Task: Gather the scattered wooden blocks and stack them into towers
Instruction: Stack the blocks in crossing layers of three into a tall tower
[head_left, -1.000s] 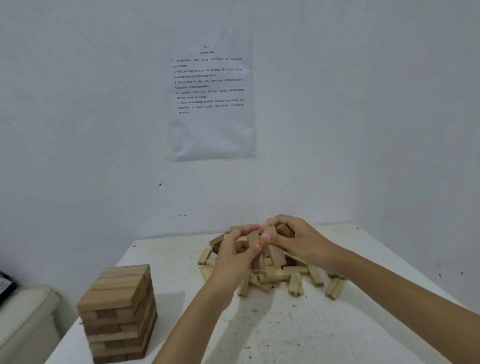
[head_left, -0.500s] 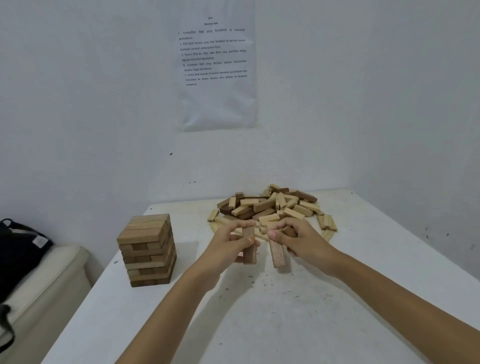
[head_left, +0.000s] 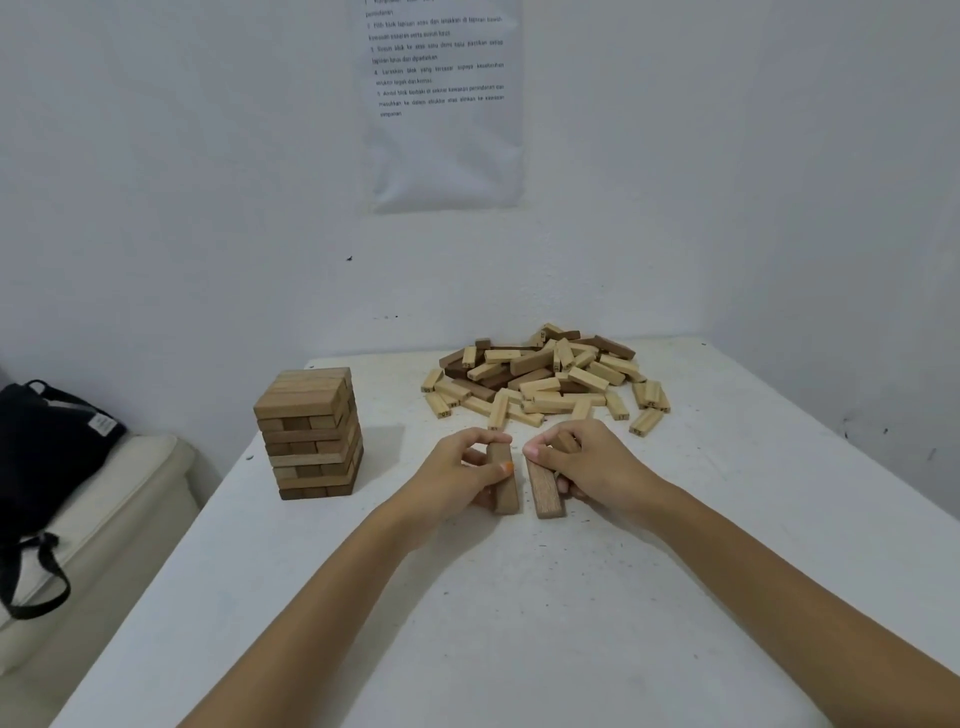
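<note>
A heap of loose wooden blocks (head_left: 545, 379), light and dark, lies at the back of the white table (head_left: 519, 623). A finished block tower (head_left: 310, 434) stands at the left. In front of the heap, my left hand (head_left: 457, 475) grips a dark wooden block (head_left: 505, 486) whose near end rests on the table. Beside it my right hand (head_left: 582, 460) holds another dark block (head_left: 544, 488), also lying lengthwise on the table. A further dark block shows under my right fingers. The two held blocks lie nearly parallel with a small gap between them.
A black bag (head_left: 47, 441) sits on a cream seat (head_left: 104, 519) left of the table. White walls close off the back and right, with a printed sheet (head_left: 441, 104) taped on the back wall. The table's left edge runs close to the tower.
Both hands have pulled blocks out of the heap and brought them toward me, down onto the table. The view has tilted downward, so the heap and tower now show fully.
</note>
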